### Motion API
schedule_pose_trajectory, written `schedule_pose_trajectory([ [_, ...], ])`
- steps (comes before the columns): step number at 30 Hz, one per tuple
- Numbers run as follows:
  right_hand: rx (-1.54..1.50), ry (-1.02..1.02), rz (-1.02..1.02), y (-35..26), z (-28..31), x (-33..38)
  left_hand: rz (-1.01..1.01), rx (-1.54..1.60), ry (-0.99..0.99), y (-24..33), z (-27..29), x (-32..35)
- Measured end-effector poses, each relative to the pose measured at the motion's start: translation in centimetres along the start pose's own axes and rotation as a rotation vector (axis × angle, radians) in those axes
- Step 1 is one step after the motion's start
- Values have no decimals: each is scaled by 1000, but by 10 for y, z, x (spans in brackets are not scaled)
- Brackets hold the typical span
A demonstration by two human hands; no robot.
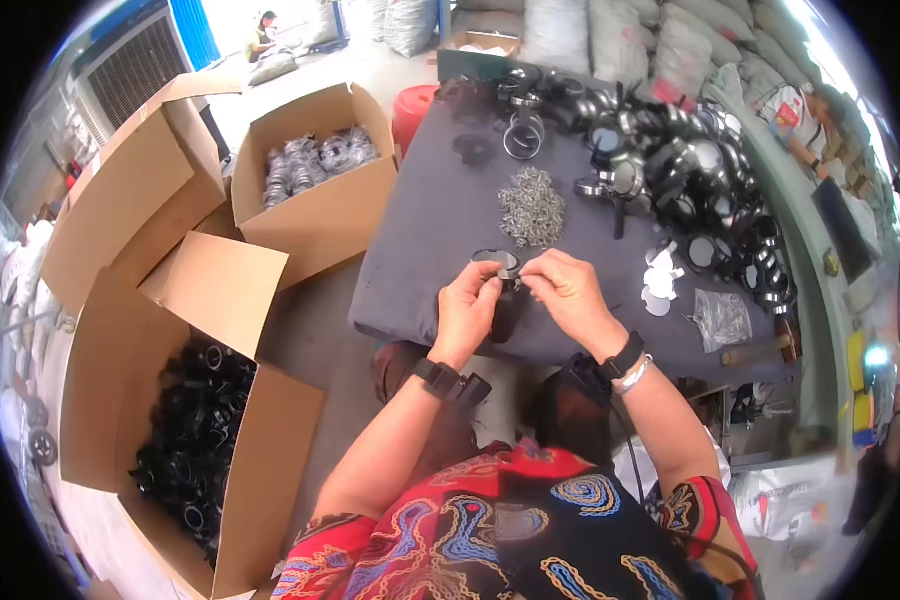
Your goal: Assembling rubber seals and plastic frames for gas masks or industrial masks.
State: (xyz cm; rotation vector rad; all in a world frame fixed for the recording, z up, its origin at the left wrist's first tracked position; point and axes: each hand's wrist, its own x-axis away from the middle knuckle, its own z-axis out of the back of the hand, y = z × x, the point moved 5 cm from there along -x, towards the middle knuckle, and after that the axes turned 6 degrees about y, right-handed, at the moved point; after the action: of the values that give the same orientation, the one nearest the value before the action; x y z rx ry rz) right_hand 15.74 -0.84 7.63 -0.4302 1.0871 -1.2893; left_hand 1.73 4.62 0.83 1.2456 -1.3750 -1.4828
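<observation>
At the near edge of the grey-covered table [420, 200], my left hand [467, 310] is closed on a black round-headed part with a handle [504, 312]. Its head has a dark rim around a paler disc. My right hand [568, 295] is closed beside that head, thumb and forefinger pinched together. Something small and metallic shows at those fingertips, too small to name. Just beyond the hands lies a pile of small silvery metal pieces [532, 208]. Several loose pale discs [660, 280] lie to the right of my right hand.
A large heap of black round-headed parts [670, 160] covers the table's far right. A clear plastic bag [722, 318] and a wooden-handled tool [755, 353] lie near its right edge. Cardboard boxes [315, 215] with parts stand at left. Another person [795, 120] sits at far right.
</observation>
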Motion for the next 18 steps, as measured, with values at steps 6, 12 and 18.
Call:
schedule_pose_trajectory([
  [6, 257, 86, 418, -14, 1, 6, 6, 72, 12, -1, -16, 3],
  [12, 469, 101, 640, -27, -14, 5, 13, 23, -21, -3, -5, 2],
  [18, 588, 65, 694, -26, -18, 4, 19, 87, 12, -7, -2, 1],
])
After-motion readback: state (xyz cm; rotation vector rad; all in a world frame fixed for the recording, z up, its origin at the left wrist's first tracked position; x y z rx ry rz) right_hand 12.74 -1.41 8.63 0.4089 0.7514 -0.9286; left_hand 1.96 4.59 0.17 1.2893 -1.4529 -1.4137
